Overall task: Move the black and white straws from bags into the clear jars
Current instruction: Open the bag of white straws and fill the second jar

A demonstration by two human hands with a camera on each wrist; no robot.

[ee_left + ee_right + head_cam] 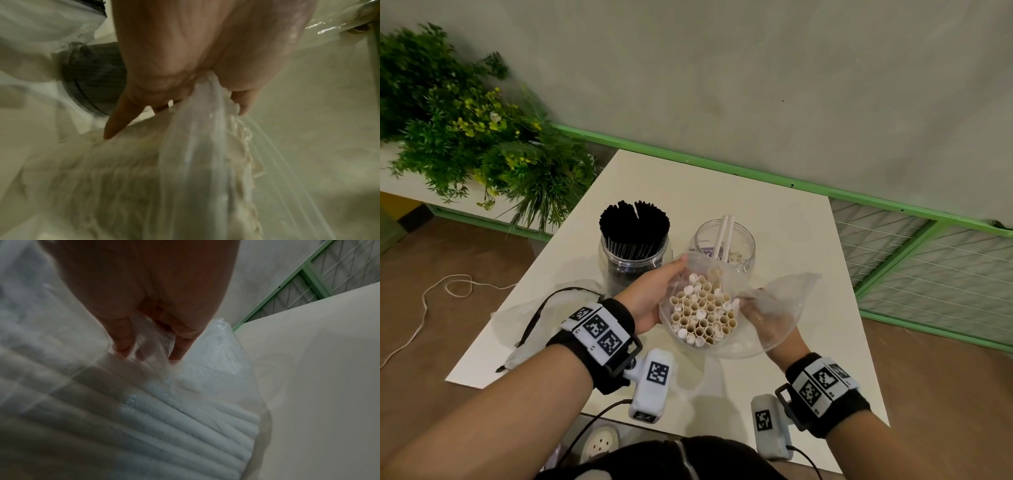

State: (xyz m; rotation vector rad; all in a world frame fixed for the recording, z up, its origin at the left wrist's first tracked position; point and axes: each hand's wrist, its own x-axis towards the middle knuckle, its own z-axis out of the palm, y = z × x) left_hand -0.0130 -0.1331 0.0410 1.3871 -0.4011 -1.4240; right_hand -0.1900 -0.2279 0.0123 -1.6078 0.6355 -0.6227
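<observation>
A clear plastic bag point(770, 329) stands upright in front of the jars, its mouth open, with a bundle of white straws point(702, 313) seen end-on inside. My left hand point(654, 294) grips the bag's left side point(205, 146). My right hand point(763, 318) grips the right side through the film point(156, 344). The white straws point(185, 421) lie side by side under the plastic in the right wrist view. Behind, the left clear jar point(635, 255) is packed with black straws point(634, 224). The right clear jar point(722, 245) holds two white straws point(723, 236).
An empty clear bag point(541, 318) with a black strip lies on the white table point(808, 240) to the left. Green plants point(465, 126) stand at the far left. A green wire fence point(928, 260) runs along the right. A white cord point(424, 301) lies on the floor.
</observation>
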